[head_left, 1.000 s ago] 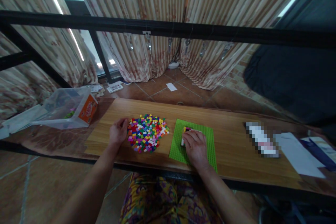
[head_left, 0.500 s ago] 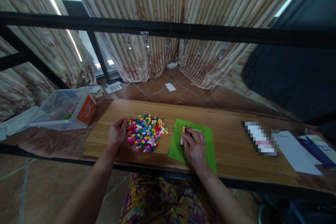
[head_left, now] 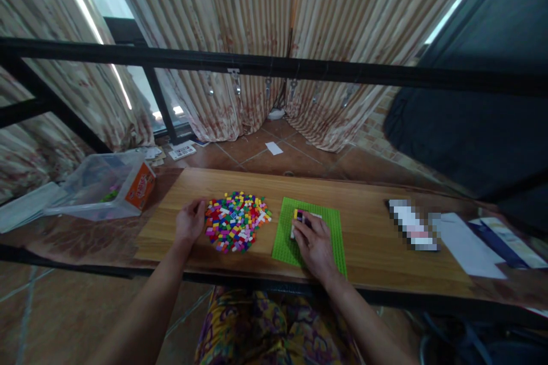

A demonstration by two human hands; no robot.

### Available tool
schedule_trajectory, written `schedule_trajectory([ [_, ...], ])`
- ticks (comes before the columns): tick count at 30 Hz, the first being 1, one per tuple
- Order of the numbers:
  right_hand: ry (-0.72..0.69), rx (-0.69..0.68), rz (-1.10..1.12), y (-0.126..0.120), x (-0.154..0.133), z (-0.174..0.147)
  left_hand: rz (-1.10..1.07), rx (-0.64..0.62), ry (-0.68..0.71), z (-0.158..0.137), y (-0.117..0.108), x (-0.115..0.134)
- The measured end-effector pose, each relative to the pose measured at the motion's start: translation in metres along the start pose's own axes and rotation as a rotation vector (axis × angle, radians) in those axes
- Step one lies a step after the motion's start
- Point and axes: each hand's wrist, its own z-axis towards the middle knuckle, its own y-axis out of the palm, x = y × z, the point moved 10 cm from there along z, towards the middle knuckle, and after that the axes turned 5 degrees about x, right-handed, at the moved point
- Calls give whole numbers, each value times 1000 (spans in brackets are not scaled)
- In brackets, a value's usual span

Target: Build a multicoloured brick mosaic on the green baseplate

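A green studded baseplate lies on the wooden board in front of me. Over it is my right hand, its thumb and fingertips closed at a small group of building bricks, where yellow, dark and white show. The fingers partly cover these bricks. To the left, a heap of small multicoloured bricks is spread on the board. At the heap's left edge rests my left hand, fingers curled together; whatever they may hold is hidden.
A clear plastic box with an orange label stands at the left. On the right lie a blurred phone-like object, white paper and a blue-and-white packet. A dark rail crosses beyond the wooden board.
The view has shifted slightly, so the scene sits a little lower and further left. Both hands keep nearly the same places relative to the heap and the baseplate.
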Motion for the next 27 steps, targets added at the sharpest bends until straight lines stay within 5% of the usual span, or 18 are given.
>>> schedule_trajectory([
  [5, 109, 5, -28, -10, 16, -4, -1, 13, -12, -1, -2, 1],
  [11, 158, -208, -74, 6, 38, -6, 28, 10, -8, 0, -3, 3],
  [20, 55, -454, 74, 16, 50, 12, 18, 14, -11, 0, -2, 1],
  [27, -67, -390, -7, 7, 9, 17, -17, 16, -10, -3, -2, 1],
])
